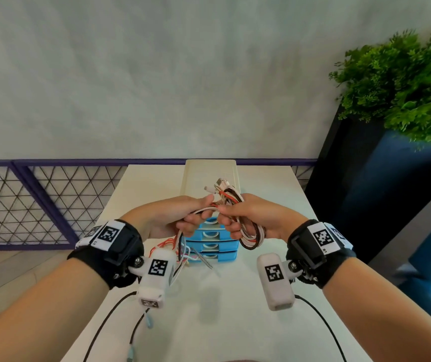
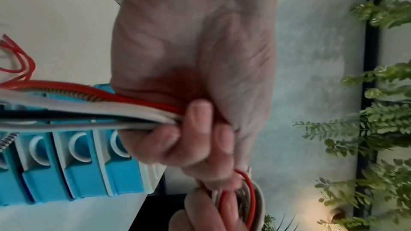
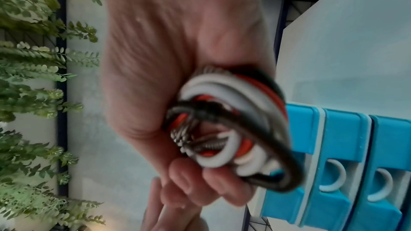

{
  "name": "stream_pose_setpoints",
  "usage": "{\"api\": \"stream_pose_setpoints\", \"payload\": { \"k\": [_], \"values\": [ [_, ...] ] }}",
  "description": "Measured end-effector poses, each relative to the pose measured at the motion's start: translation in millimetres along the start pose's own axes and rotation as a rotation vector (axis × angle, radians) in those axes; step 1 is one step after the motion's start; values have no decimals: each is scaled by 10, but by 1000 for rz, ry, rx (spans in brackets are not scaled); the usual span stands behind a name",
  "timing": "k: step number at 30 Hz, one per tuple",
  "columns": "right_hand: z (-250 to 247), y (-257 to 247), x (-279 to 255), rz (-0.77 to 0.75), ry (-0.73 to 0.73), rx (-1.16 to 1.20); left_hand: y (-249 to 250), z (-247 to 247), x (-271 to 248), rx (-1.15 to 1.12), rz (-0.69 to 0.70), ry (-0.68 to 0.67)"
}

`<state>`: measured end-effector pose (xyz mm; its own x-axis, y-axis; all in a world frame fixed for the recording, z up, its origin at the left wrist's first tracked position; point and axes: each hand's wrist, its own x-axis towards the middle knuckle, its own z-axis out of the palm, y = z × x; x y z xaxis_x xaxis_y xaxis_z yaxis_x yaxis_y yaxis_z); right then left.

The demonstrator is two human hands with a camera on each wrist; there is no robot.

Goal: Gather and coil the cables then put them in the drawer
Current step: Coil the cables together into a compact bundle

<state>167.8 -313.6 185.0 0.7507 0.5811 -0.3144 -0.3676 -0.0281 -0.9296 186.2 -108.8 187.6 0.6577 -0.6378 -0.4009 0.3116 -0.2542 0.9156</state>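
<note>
A bundle of red, white, black and braided cables [image 1: 228, 198] is held between both hands above the table. My right hand [image 1: 237, 218] grips the coiled loops [image 3: 231, 126], which hang below its fingers [image 1: 251, 237]. My left hand [image 1: 196, 212] grips the straight run of cables [image 2: 106, 111]; their loose ends trail down to the table [image 1: 180, 250]. Plug ends stick up behind the hands [image 1: 215, 185]. The small drawer unit [image 1: 210, 244] with blue drawer fronts [image 2: 84, 168] [image 3: 333, 164] stands just behind and below the hands, all drawers closed.
The white table [image 1: 209, 309] is narrow, with a purple mesh railing [image 1: 26, 205] on the left. A dark planter with a green plant [image 1: 405, 87] stands at the right. Black wrist-camera leads [image 1: 104, 327] run over the near table.
</note>
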Motion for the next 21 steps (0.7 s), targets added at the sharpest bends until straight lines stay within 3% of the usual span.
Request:
{"api": "stream_pose_setpoints", "payload": {
  "k": [5,9,14,17,21],
  "values": [
    [-68,-22,8,-48,166,-167,-139,-93,-97,-264,-90,-224],
    [-208,31,52,-111,362,-198,-256,-116,-102,-281,-2,-289],
    [-173,168,201,-132,471,-110,-205,241,19,-27,103,40],
    [-130,232,233,-75,454,-29,-161,506,91,160,167,152],
    [-21,245,215,4,356,298,-147,722,246,464,187,334]
  ]
}}
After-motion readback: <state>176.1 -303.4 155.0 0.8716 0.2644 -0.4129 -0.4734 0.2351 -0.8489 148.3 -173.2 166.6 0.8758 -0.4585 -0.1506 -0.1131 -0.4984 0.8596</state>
